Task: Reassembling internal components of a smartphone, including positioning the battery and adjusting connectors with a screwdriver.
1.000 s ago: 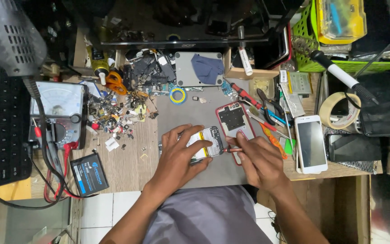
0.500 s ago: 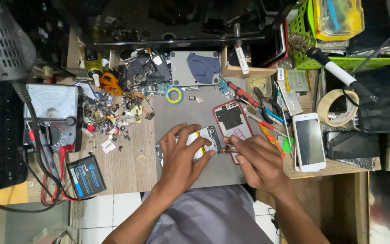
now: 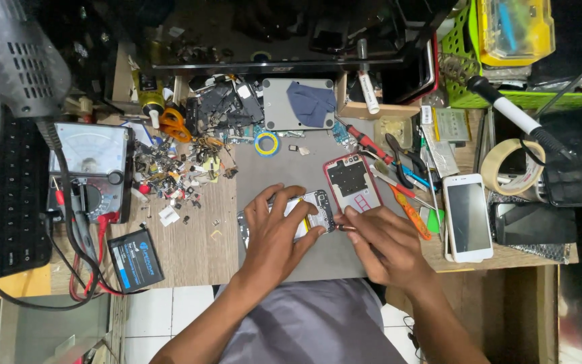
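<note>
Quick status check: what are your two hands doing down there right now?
Left hand pinning the opened phone on the grey mat. Right hand pinching a small tool at its edge. Red back cover lies beside, apart.

A white phone (image 3: 467, 217) with a dark blank screen is lying at the right; a black battery (image 3: 135, 259) with a blue label is sitting near left; a meter's pale dial (image 3: 91, 149) is facing up far left

Left hand (image 3: 274, 232) palm down, fingers spread and curled; right hand (image 3: 382, 243) beside it, fingertips pinched; forearms angled inward
</note>
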